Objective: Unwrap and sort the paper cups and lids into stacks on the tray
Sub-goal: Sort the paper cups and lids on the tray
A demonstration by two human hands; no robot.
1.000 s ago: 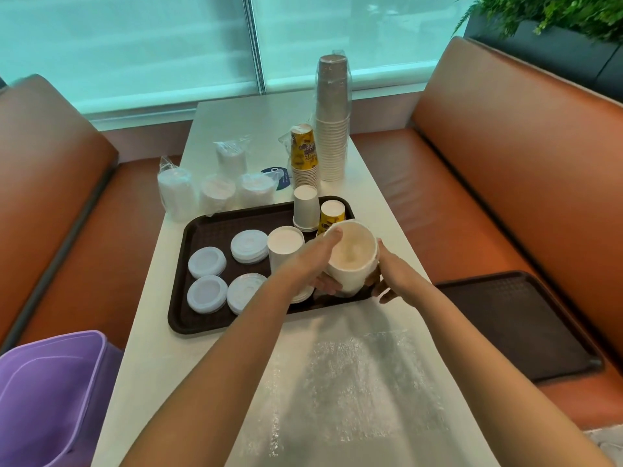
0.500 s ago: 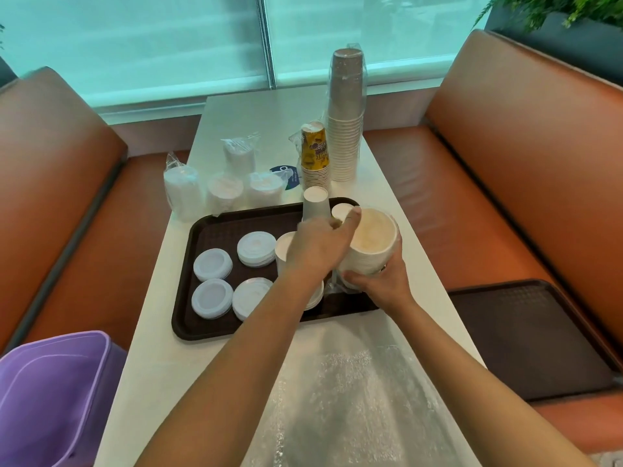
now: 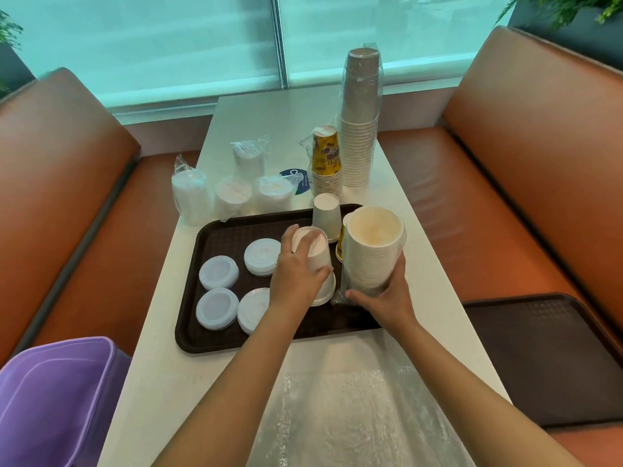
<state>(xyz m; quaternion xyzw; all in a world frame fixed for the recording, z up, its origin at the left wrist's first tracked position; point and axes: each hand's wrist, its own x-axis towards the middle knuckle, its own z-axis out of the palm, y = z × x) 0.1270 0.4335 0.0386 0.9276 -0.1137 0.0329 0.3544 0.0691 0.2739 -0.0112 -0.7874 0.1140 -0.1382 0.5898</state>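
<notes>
The right hand (image 3: 387, 298) grips a nested stack of wide white paper cups (image 3: 372, 251), mouth up, by its lower end, clear plastic wrap bunched under the fingers, above the near right part of the brown tray (image 3: 215, 342). The left hand (image 3: 296, 274) curls round an upside-down white cup (image 3: 312, 251) standing on the tray just beside that stack. Four piles of white lids (image 3: 219, 273) lie on the tray's left half. Wrapped lid packs (image 3: 236, 193) and a tall wrapped cup stack (image 3: 360, 123) stand on the counter (image 3: 158, 382) beyond.
</notes>
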